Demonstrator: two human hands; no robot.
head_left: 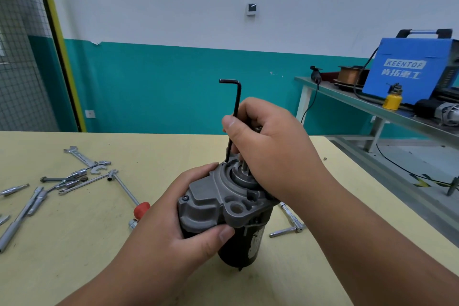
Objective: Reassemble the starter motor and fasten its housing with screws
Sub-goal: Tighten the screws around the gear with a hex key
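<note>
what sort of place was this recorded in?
Probably a mechanical workshop or training shop: a blue welding machine and wire spool on a steel bench, wrenches and socket tools strewn on the yellow worktable, a wire-mesh partition at left.

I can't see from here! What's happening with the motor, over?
Left hand grips starter motor. Right hand holds hex key, tip in housing screw. Nothing blocking.

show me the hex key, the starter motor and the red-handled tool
hex key (238,97), head view, on its long upright shaft
starter motor (211,202), head view, on the grey housing
red-handled tool (141,208), head view, on the red grip
</note>
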